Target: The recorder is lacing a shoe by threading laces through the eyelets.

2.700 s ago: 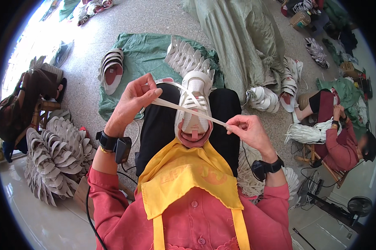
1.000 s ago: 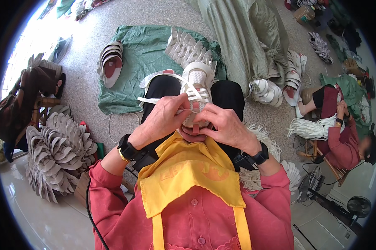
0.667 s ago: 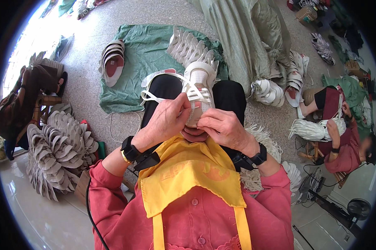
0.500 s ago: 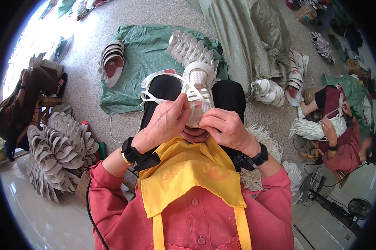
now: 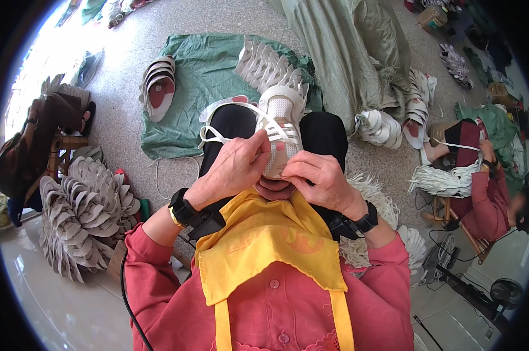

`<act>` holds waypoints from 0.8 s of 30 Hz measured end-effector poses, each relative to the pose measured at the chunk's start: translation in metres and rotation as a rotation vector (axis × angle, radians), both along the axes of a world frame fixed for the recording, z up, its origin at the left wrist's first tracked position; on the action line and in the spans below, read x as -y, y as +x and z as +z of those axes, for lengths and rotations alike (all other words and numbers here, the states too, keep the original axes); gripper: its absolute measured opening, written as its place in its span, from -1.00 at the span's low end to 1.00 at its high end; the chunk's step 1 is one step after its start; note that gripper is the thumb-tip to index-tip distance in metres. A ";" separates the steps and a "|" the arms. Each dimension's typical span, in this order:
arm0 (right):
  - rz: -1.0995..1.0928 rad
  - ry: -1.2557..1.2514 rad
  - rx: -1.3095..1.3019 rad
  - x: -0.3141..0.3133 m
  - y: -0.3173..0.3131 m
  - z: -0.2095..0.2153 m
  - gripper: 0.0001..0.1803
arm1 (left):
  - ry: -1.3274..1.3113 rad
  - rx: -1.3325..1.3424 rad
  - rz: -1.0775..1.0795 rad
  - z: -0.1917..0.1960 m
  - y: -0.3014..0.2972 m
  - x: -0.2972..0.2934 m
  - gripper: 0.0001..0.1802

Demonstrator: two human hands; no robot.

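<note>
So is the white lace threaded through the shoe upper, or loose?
Threaded: the white lace crisscrosses the shoe upper, its free end trailing left.

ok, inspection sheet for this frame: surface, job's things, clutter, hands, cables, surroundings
Surface: speckled stone floor; green cloth spread on it.
Job's things: white shoe upper on the lap, white lace threaded across it.
Clutter: stack of soles on the cloth, fanned pile of grey uppers at left, white uppers at right, bundle of white laces.
Hands: left hand and right hand both pinch at the shoe's near end; black wrist devices on both.
Cables: black cable by the left sleeve.
Surroundings: a co-worker seated at right, small fan.
</note>
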State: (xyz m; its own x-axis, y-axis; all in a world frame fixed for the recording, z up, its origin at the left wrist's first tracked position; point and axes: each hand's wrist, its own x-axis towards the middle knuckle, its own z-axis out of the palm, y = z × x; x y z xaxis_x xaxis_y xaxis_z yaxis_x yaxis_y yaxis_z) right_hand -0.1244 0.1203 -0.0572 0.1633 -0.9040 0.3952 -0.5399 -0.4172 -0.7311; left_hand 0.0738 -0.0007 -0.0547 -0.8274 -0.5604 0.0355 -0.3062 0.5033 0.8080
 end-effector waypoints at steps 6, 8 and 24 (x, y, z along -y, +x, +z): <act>0.016 0.005 -0.006 0.000 0.000 0.001 -0.84 | -0.083 0.011 0.010 -0.005 -0.007 -0.003 -0.89; 0.017 0.014 -0.004 -0.001 0.000 0.000 -0.83 | -0.054 0.004 0.007 -0.006 -0.006 -0.001 -0.89; -0.021 0.094 0.055 -0.002 0.000 -0.002 -0.82 | 0.169 -0.185 0.008 -0.021 -0.009 0.005 -0.93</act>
State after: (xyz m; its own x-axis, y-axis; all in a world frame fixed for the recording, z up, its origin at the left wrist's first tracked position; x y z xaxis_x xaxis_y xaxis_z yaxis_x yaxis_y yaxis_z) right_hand -0.1240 0.1226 -0.0595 0.1239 -0.9406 0.3160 -0.5060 -0.3338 -0.7953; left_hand 0.0647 -0.0052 -0.0755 -0.8114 -0.5774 0.0908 -0.1489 0.3543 0.9232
